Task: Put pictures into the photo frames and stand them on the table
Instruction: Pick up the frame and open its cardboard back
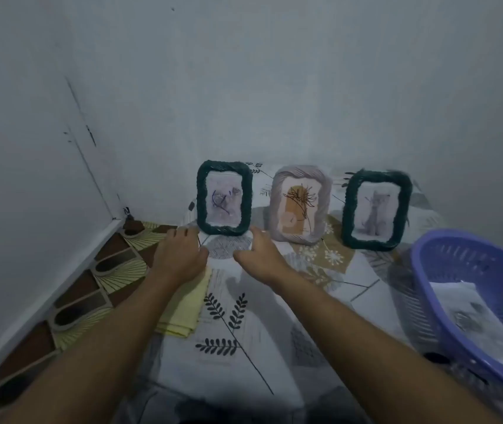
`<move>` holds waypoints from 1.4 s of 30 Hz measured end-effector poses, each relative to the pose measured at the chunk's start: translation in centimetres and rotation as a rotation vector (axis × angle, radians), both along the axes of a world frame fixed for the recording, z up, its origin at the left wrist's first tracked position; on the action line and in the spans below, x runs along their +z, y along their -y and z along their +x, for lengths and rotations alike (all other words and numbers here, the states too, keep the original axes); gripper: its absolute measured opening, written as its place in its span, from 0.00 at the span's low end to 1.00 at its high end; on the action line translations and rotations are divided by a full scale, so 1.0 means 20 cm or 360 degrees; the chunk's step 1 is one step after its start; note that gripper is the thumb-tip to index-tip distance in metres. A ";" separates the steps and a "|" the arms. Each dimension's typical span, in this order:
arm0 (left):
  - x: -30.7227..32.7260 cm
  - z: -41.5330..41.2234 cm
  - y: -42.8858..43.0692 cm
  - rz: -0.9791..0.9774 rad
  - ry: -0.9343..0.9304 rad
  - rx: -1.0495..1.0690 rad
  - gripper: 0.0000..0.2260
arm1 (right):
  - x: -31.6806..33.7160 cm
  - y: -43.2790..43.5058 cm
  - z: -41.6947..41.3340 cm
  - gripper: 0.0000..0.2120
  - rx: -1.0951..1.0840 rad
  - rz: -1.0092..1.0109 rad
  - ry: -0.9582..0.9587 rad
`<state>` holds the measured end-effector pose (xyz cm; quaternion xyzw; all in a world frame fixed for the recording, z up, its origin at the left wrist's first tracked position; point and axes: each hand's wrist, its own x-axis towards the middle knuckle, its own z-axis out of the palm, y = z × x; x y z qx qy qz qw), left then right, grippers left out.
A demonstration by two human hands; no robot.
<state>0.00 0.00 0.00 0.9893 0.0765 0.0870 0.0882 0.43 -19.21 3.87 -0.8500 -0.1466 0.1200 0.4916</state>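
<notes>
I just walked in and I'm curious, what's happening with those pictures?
A person is setting out photo frames. Three stand upright on the table, each with a picture inside: a left green frame, a grey frame, a right green frame. The left hand and right hand reach with relaxed fingers to the left green frame's base. A purple basket holds paper.

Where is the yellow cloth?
In the head view, the yellow cloth lies folded on the tablecloth, left of centre, partly under the left hand and in front of the left green frame.
</notes>
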 end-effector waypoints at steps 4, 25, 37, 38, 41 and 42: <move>-0.01 0.14 -0.05 -0.0574 -0.0017 0.0145 0.27 | -0.20 -0.13 0.23 0.34 -0.0084 0.0123 0.0014; -0.03 0.31 -0.08 -0.1247 0.0251 0.0228 0.13 | -0.16 -0.20 0.37 0.18 -0.0363 0.0412 -0.0137; 0.27 -0.15 0.21 -0.1877 0.0385 -0.0079 0.10 | 0.15 0.14 -0.03 0.15 -0.0373 0.0593 -0.0102; 0.29 -0.19 0.24 -0.1920 0.0381 -0.0104 0.10 | 0.16 0.17 -0.06 0.15 -0.0381 0.0605 -0.0106; 0.32 -0.28 0.37 -0.2030 0.0370 -0.0127 0.08 | 0.21 0.29 -0.17 0.14 -0.0404 0.0631 -0.0103; 0.32 -0.31 0.41 -0.2072 0.0363 -0.0131 0.08 | 0.22 0.33 -0.20 0.15 -0.0412 0.0612 -0.0111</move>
